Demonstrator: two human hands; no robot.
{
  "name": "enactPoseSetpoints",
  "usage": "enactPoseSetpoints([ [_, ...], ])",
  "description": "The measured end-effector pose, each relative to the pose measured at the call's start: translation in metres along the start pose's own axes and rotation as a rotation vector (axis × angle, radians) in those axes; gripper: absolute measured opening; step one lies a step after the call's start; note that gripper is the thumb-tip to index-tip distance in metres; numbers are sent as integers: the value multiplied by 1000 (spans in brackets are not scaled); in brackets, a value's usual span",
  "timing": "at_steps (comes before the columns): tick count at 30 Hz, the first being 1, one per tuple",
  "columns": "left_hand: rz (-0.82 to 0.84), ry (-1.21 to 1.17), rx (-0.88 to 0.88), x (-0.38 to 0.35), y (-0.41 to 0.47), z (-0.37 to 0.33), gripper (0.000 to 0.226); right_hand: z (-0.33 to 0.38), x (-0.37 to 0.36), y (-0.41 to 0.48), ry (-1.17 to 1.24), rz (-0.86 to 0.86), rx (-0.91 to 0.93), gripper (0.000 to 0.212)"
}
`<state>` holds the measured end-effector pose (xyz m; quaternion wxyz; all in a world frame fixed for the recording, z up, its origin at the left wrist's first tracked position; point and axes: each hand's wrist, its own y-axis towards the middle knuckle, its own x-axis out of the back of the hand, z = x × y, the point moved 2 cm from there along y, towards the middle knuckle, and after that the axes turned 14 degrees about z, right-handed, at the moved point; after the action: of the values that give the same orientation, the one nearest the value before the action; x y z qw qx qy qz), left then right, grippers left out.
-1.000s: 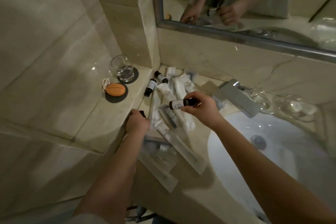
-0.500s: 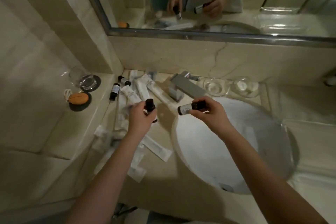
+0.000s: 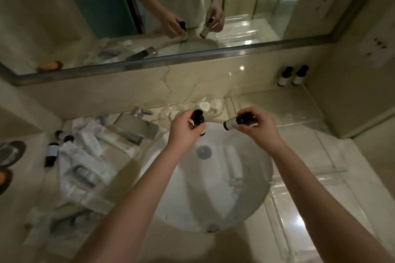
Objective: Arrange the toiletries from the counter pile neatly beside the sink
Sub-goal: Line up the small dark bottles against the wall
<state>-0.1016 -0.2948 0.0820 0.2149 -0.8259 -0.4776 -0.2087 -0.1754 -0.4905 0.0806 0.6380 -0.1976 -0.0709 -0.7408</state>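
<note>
View from above a round white sink (image 3: 192, 205) set in a marble counter (image 3: 310, 156). Both hands hover over the basin's twelve o'clock edge. The left hand (image 3: 181, 132) curls around a small dark bottle (image 3: 198, 115), its black cap facing up. The right hand (image 3: 258, 128) pinches a second small bottle (image 3: 232, 123) by its cap end, tilted with its labelled body toward nine o'clock. The two bottles are near each other, not touching. At nine o'clock of the sink lies the pile (image 3: 85, 151) of white tubes, clear packets and dark bottles. At two o'clock, two matching bottles (image 3: 292, 76) stand upright side by side against the wall.
</note>
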Motion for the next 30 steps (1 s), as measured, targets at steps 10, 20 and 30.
enactPoseSetpoints([
  [10,172,160,-40,-79,107,-56,29,-45,98,60,-225,-110,-128,27],
  [20,280,325,-40,-126,171,-74,31,-66,130,118,-665,113,-141,30],
  [30,312,321,-30,-124,176,-76,56,-71,142,107,-594,31,-81,51],
])
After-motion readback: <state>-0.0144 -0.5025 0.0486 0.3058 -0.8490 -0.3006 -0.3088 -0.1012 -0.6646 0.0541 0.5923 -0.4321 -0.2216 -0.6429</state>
